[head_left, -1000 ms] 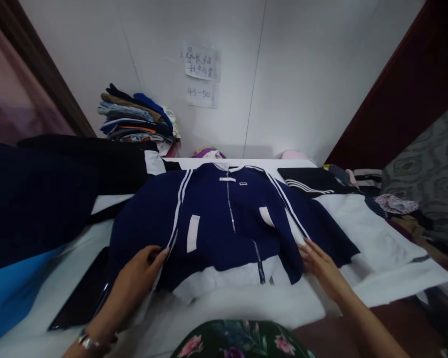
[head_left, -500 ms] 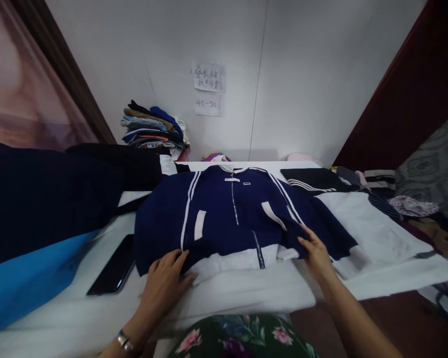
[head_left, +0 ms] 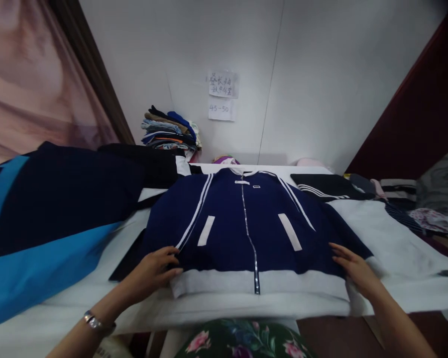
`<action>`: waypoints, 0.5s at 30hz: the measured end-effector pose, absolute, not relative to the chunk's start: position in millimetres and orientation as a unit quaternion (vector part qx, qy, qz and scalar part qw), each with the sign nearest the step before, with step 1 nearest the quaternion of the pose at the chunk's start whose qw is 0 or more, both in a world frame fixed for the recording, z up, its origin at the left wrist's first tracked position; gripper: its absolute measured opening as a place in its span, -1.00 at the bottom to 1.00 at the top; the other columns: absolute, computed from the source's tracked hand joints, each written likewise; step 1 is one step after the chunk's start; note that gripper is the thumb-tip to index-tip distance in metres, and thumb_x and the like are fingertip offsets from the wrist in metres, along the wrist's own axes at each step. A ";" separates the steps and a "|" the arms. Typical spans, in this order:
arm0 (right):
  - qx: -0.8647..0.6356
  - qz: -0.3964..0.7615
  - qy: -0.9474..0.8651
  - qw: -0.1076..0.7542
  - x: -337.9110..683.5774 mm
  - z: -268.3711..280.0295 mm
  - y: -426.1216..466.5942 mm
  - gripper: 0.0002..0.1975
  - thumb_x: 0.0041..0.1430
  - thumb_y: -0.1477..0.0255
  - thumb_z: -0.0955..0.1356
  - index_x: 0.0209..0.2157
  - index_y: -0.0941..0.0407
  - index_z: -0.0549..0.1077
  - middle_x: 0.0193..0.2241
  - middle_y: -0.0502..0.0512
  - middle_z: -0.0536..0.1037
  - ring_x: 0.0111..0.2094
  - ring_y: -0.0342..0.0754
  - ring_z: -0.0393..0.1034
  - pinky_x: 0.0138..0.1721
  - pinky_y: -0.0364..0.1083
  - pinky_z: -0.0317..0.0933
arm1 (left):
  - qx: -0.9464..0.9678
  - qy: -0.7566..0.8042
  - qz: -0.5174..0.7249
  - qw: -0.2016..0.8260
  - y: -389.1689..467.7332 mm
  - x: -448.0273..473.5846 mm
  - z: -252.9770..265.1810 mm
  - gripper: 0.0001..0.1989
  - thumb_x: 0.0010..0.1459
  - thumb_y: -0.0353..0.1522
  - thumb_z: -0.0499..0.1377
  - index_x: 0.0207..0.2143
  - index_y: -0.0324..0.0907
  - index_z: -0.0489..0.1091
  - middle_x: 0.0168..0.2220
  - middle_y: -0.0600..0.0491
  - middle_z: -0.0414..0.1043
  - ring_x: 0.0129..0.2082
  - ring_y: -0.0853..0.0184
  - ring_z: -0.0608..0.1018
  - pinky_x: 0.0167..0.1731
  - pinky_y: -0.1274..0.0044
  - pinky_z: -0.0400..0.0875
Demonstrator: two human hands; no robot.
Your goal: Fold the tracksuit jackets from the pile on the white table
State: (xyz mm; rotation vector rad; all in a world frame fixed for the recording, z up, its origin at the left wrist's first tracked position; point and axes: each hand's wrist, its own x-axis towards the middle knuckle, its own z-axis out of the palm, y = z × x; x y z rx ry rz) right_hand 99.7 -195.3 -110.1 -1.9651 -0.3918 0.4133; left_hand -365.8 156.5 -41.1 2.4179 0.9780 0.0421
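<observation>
A navy zip jacket (head_left: 224, 233) with white stripes, pale pocket trims and a white hem lies front up, spread flat on the white-covered table. Its zipper runs down the middle, closed along the front. My left hand (head_left: 157, 268) rests at the jacket's lower left side, by the sleeve and hem, thumb apart from the fingers. On the opposite side, my right hand (head_left: 353, 266) has its fingers stretched out at the jacket's lower right edge, near the right sleeve. Neither hand visibly grips the cloth. A bracelet or watch (head_left: 93, 320) is on my left wrist.
A dark phone (head_left: 127, 256) lies partly hidden beyond my left forearm. Navy and blue clothing (head_left: 74, 199) covers the left side. Folded clothes (head_left: 169, 132) are stacked at the back. Right of the jacket lie a white garment (head_left: 369, 228) and a black striped garment (head_left: 321, 185).
The jacket's lower front, bunched on the right before, is now smoothed flat with its hem straight. My hands have moved apart, left hand leftward and right hand rightward. The view has shifted slightly.
</observation>
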 end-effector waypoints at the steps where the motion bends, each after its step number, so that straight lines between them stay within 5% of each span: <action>1: -0.838 0.146 -0.177 0.495 99.0 -111.8 -195.8 -0.51 -0.25 0.25 0.38 -0.17 0.04 0.55 -0.14 0.22 0.61 -0.11 0.21 0.50 -0.15 0.11 0.40 | 0.878 0.393 0.033 0.270 157.7 -368.0 -44.2 -0.60 0.10 -0.02 0.09 -0.19 -0.01 0.56 0.16 0.01 0.36 0.06 0.11 0.47 0.00 0.38 0.41; 5: -0.848 0.024 -0.294 0.440 81.9 -95.6 -178.1 -0.51 -0.07 0.16 0.35 -0.09 0.05 0.53 0.02 0.20 0.52 -0.01 0.21 0.43 0.02 0.16 0.31 | 0.829 0.525 0.128 0.145 171.7 -371.5 -54.6 -0.35 0.11 -0.03 0.03 0.15 -0.23 0.31 0.24 -0.18 0.23 0.21 0.02 0.31 0.14 0.26 0.27; 9: -0.781 0.039 -0.437 0.444 35.8 -68.0 -133.7 -0.60 0.14 0.17 0.31 -0.03 0.01 0.52 0.11 0.14 0.45 0.11 0.15 0.34 0.15 0.11 0.22 | 0.813 0.565 0.088 0.113 181.6 -365.5 -59.2 -0.22 0.11 -0.02 0.03 0.24 -0.35 0.12 0.22 -0.30 0.22 0.20 -0.05 0.30 0.10 0.21 0.27; 15: -0.699 0.187 -0.617 0.311 -34.5 -77.9 -66.6 -0.53 0.25 0.18 0.28 0.16 -0.04 0.38 0.27 0.10 0.24 0.31 0.12 0.04 0.29 0.19 -0.03 | 0.827 0.554 0.023 0.095 190.5 -348.6 -60.3 -0.55 0.13 -0.29 0.01 0.05 -0.27 0.34 -0.01 -0.25 0.42 -0.12 0.07 0.54 -0.19 0.32 0.40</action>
